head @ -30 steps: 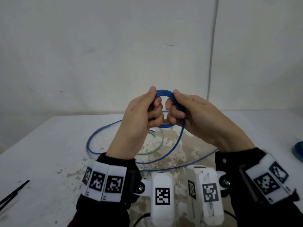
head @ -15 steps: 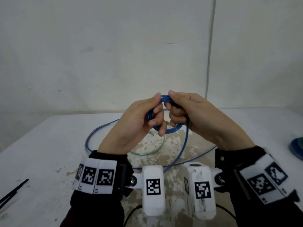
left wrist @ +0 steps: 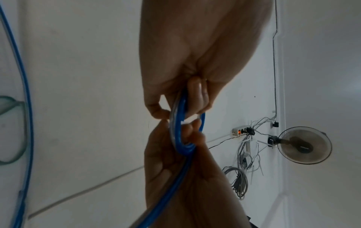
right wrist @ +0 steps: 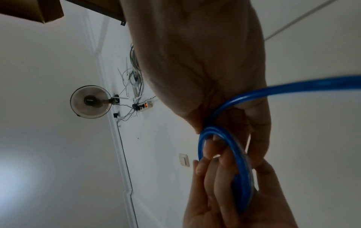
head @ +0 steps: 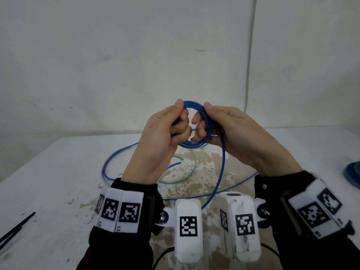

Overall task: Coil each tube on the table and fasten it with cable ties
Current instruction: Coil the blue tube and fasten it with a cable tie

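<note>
A thin blue tube is wound into a small coil (head: 196, 106) held up above the white table (head: 58, 172). My left hand (head: 175, 127) grips the coil's left side with curled fingers. Thumb and fingers of my right hand (head: 206, 123) grip its right side. The uncoiled blue run (head: 223, 166) drops from my right hand to the table and loops round to the left (head: 105, 168). In the left wrist view the coil (left wrist: 179, 123) sits between my left hand (left wrist: 197, 95) and the other hand. The right wrist view shows my right hand (right wrist: 234, 120) on the coil (right wrist: 240, 162).
A clear green-tinted tube (head: 190, 172) lies curved on the table under my hands. Black cable ties (head: 15, 227) lie at the table's left front edge. A blue-green object (head: 352, 174) sits at the right edge. A bare wall stands behind the table.
Both hands kept hold of the coil, dipped slightly and came back up. The coil turned between the fingers and the loose loop on the table shifted a little.
</note>
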Action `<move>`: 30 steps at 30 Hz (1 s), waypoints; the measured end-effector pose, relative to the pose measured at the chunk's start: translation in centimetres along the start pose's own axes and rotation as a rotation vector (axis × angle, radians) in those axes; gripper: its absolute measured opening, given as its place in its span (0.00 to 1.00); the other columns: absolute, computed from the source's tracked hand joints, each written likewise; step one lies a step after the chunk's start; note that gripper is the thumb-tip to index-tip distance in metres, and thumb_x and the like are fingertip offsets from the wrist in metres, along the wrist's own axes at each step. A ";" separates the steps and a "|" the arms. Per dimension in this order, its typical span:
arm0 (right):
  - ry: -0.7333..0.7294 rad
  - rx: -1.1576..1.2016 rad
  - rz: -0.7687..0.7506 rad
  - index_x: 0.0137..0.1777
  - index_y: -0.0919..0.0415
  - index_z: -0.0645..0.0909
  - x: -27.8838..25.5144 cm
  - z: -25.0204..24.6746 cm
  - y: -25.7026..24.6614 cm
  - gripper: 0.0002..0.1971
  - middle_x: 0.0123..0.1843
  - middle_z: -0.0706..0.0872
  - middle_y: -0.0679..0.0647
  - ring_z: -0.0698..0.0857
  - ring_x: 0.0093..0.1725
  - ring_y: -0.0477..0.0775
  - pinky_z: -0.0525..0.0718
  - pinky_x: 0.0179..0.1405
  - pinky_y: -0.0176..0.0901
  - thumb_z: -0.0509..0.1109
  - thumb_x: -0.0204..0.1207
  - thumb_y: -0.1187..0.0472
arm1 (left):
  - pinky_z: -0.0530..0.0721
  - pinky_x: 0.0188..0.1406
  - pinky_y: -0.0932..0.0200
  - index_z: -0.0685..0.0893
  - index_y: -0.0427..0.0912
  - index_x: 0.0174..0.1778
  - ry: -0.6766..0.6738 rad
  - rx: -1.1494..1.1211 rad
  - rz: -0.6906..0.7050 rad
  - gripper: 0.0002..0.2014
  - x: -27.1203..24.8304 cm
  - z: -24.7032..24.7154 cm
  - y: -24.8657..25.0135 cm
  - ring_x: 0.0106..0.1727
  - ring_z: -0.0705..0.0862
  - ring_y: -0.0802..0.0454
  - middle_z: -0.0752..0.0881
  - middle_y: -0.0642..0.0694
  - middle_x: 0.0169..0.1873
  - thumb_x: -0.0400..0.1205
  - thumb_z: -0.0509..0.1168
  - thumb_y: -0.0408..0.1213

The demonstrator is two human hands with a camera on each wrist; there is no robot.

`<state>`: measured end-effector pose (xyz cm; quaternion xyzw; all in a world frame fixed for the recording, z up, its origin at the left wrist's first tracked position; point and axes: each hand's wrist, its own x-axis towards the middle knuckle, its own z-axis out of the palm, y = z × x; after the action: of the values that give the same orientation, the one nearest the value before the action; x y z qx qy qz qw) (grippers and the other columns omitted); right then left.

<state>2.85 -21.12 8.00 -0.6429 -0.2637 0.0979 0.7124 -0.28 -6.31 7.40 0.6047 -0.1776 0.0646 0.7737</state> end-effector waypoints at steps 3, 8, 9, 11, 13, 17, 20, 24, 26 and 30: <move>-0.038 -0.048 0.007 0.37 0.62 0.75 -0.3 -0.3 0.0 0.19 0.21 0.65 0.47 0.68 0.22 0.46 0.82 0.36 0.41 0.53 0.87 0.55 | 0.64 0.32 0.58 0.71 0.40 0.30 -0.064 0.084 -0.108 0.17 -0.1 -0.2 0.0 0.18 0.63 0.55 0.60 0.51 0.18 0.84 0.55 0.44; -0.011 0.015 -0.028 0.38 0.63 0.78 0.1 0.2 0.3 0.21 0.24 0.68 0.49 0.72 0.26 0.48 0.80 0.39 0.40 0.53 0.87 0.54 | 0.56 0.28 0.60 0.71 0.40 0.32 -0.009 0.074 0.006 0.18 -0.3 0.0 -0.1 0.20 0.57 0.57 0.56 0.49 0.22 0.87 0.52 0.42; -0.014 0.054 -0.033 0.39 0.63 0.80 0.1 0.2 0.3 0.21 0.25 0.72 0.51 0.75 0.28 0.49 0.82 0.43 0.41 0.52 0.87 0.55 | 0.55 0.29 0.60 0.71 0.40 0.31 0.018 0.027 0.027 0.18 -0.2 0.0 -0.1 0.20 0.57 0.57 0.58 0.51 0.21 0.87 0.52 0.42; -0.039 0.084 -0.029 0.41 0.64 0.80 0.1 -0.1 0.2 0.20 0.25 0.73 0.50 0.77 0.30 0.48 0.83 0.46 0.41 0.51 0.87 0.55 | 0.56 0.28 0.59 0.72 0.41 0.29 0.028 -0.033 0.004 0.20 0.0 -0.2 -0.1 0.19 0.58 0.57 0.60 0.53 0.19 0.87 0.51 0.42; -0.048 0.070 -0.014 0.40 0.63 0.78 -0.1 -0.2 0.2 0.19 0.24 0.66 0.49 0.73 0.27 0.47 0.82 0.43 0.39 0.51 0.87 0.56 | 0.59 0.29 0.58 0.73 0.42 0.29 -0.026 -0.005 -0.059 0.19 0.1 -0.4 -0.1 0.18 0.60 0.56 0.60 0.52 0.18 0.86 0.53 0.43; -0.005 -0.008 -0.022 0.41 0.61 0.79 -0.2 0.3 0.1 0.19 0.29 0.72 0.52 0.77 0.31 0.47 0.86 0.48 0.47 0.53 0.86 0.53 | 0.58 0.27 0.61 0.70 0.40 0.33 0.003 0.066 0.032 0.17 -0.2 0.0 -0.1 0.19 0.57 0.58 0.59 0.54 0.19 0.87 0.51 0.43; -0.038 0.043 0.007 0.44 0.62 0.81 -0.4 0.2 -0.2 0.18 0.37 0.82 0.55 0.85 0.42 0.49 0.88 0.50 0.49 0.55 0.86 0.53 | 0.55 0.28 0.61 0.68 0.41 0.33 0.062 -0.030 0.101 0.18 0.0 0.1 -0.1 0.20 0.57 0.59 0.60 0.55 0.19 0.88 0.49 0.43; -0.103 -0.068 -0.061 0.55 0.62 0.82 -0.8 -0.3 -0.2 0.08 0.48 0.87 0.58 0.88 0.49 0.55 0.87 0.52 0.43 0.69 0.77 0.67 | 0.52 0.30 0.58 0.67 0.42 0.32 0.145 -0.181 0.144 0.19 0.4 -0.2 -0.2 0.19 0.56 0.59 0.60 0.55 0.18 0.89 0.48 0.45; -0.115 -0.095 -0.087 0.56 0.64 0.81 -0.7 -0.2 0.1 0.13 0.50 0.87 0.60 0.88 0.48 0.58 0.87 0.54 0.44 0.71 0.73 0.73 | 0.51 0.31 0.57 0.67 0.43 0.32 0.158 -0.227 0.137 0.19 0.4 -0.5 -0.1 0.19 0.56 0.59 0.60 0.55 0.18 0.89 0.48 0.45; -0.099 -0.084 -0.109 0.54 0.65 0.81 -0.7 0.1 0.2 0.12 0.44 0.87 0.59 0.89 0.46 0.57 0.87 0.52 0.43 0.71 0.73 0.76 | 0.50 0.34 0.56 0.68 0.43 0.32 0.140 -0.272 0.109 0.19 0.4 -0.8 -0.1 0.19 0.57 0.59 0.60 0.55 0.18 0.88 0.49 0.46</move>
<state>2.24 -21.30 7.68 -0.6511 -0.3370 0.0793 0.6754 0.26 -5.63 7.25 0.4778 -0.1628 0.1237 0.8543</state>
